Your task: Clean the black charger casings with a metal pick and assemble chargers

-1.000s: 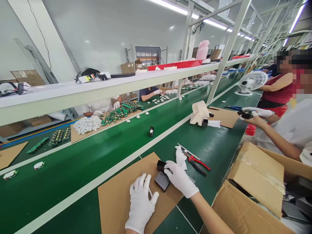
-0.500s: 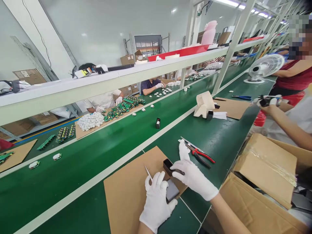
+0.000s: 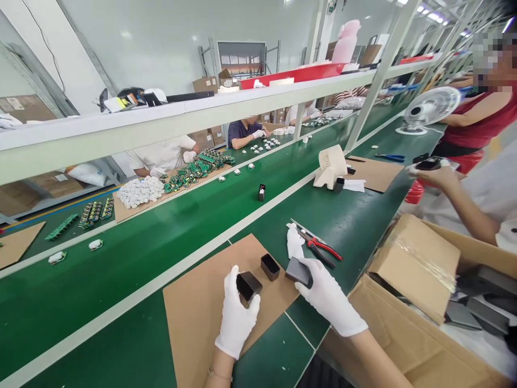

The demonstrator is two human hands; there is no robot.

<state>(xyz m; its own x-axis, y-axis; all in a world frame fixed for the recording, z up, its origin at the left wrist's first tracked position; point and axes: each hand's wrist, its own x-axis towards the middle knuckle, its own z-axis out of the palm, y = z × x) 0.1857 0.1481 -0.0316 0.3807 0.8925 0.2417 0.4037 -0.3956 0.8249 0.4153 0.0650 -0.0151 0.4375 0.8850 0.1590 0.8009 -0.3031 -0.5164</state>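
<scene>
Both of my hands wear white gloves. My left hand is closed around a black open-ended plastic case, its hollow end toward the fingers, over the cardboard sheet. My right hand grips a second black case, a smooth grey-black side facing up, at the sheet's right edge. Between the hands a third black case stands on the cardboard with its opening upward. Just beyond my right hand lie red-handled pliers and a crumpled white glove or cloth.
A carton holding black cases stands at the right. Across the green belt, co-workers sit by white parts and circuit boards. One black case is on the belt. A beige fan-like housing and a shelf rail lie ahead.
My hands have moved apart. The left now holds a case with its hollow end showing; the right has lifted a case beside the pliers. The thin pointed tool by my left fingers no longer shows clearly.
</scene>
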